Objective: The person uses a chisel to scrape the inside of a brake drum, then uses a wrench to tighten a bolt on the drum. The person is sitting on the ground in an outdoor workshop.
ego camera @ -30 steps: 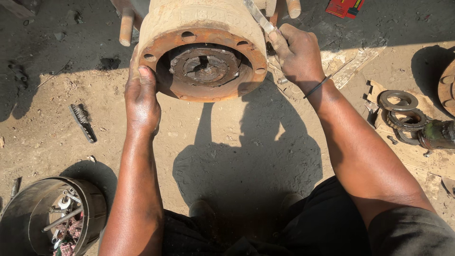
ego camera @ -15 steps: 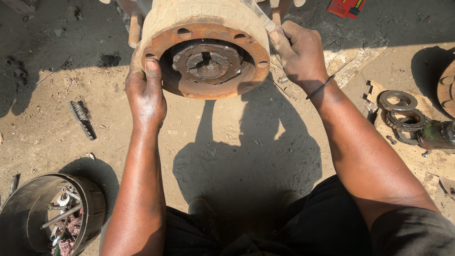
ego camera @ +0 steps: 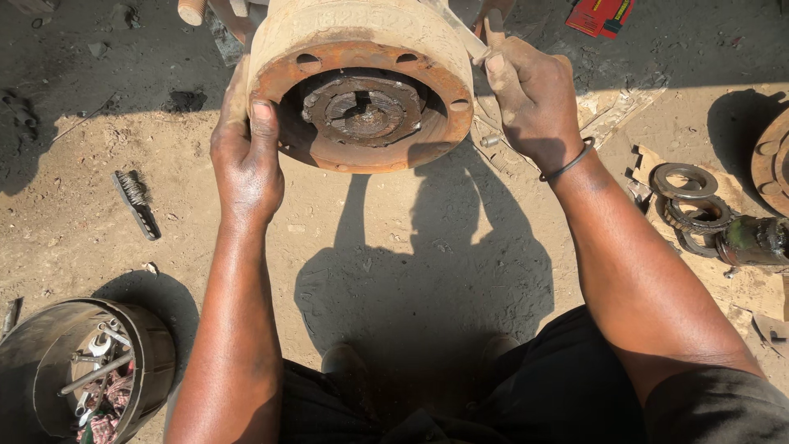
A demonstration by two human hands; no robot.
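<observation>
A big rusty wheel hub [ego camera: 362, 82] with bolt holes around its orange rim and a splined centre faces me at the top of the view. My left hand [ego camera: 245, 156] grips its left rim, thumb on the front face. My right hand [ego camera: 530, 103] presses against the hub's right side and holds a flat metal tool [ego camera: 456, 29] that lies across the hub's top right edge.
Sandy ground lies below. A round metal bucket [ego camera: 49, 362] with spanners and parts stands at bottom left. A wire brush [ego camera: 136, 201] lies to the left. Rusty rings [ego camera: 686, 193] and a shaft part [ego camera: 756, 238] sit at right. A red packet [ego camera: 608, 12] lies top right.
The hub has been drawn closer and slightly lower in view. My left hand slid up the left rim. My right hand stays on the tool at the right side.
</observation>
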